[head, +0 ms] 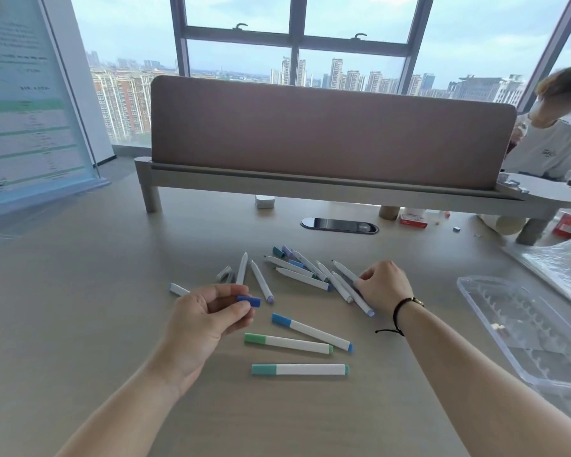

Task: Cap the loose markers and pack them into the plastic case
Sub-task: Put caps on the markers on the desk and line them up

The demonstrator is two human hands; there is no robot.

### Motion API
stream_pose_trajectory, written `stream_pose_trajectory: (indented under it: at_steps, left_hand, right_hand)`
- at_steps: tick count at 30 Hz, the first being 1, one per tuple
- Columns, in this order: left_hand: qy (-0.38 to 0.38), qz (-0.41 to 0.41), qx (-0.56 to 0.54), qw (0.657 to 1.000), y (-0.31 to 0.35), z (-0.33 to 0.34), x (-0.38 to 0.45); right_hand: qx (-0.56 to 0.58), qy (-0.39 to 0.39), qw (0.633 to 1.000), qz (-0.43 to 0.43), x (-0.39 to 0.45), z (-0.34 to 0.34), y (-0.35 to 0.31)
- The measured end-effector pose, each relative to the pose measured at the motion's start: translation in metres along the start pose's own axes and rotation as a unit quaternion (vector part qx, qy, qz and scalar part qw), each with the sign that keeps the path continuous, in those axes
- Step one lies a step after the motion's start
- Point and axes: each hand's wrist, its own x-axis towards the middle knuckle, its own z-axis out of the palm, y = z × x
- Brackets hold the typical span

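My left hand [202,319] pinches a dark blue cap [249,300] between thumb and fingers, just above the table. My right hand [384,285] has its fingers curled on an uncapped white marker [346,270] at the right end of a heap of loose markers [305,273]. Three capped markers lie in front: a blue one [312,332], a green one [288,343] and a teal one [300,369]. Loose teal and purple caps [282,252] lie behind the heap. The clear plastic case [528,328] lies open at the right.
A raised shelf with a brown divider panel [330,133] crosses the back of the table [96,308]. A black cable port [339,224] sits below it. Bubble wrap [561,262] lies behind the case. A seated person [548,140] is at the far right.
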Motion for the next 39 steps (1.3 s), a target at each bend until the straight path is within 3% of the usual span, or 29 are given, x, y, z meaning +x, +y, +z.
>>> stream_pose_trajectory:
  at_steps: [3,7,9,14,23,39]
  left_hand:
    - [0.004,0.002,0.0,1.0,0.0,-0.001,0.0]
    - [0.008,0.004,0.005,1.0,0.001,-0.002,0.001]
    - [0.009,0.005,0.006,1.0,0.001,-0.002,0.001]
    - [0.012,0.0,0.001,1.0,0.002,0.001,-0.001]
    - [-0.04,0.043,0.016,0.998,0.011,0.002,-0.01]
    - [-0.077,0.068,0.044,0.994,0.011,0.009,-0.017]
  right_hand:
    - [0.067,0.03,0.997,-0.006,-0.007,-0.004,-0.001]
    - [0.241,0.014,0.97,-0.022,-0.036,-0.012,-0.015]
    - [0.347,-0.009,0.938,-0.009,-0.058,-0.014,-0.02]
    - [0.577,-0.142,0.804,0.028,-0.105,-0.017,-0.02]
    - [0.676,-0.221,0.7,0.058,-0.125,-0.02,-0.02]
    - [0.683,-0.272,0.677,0.039,-0.13,-0.017,-0.021]
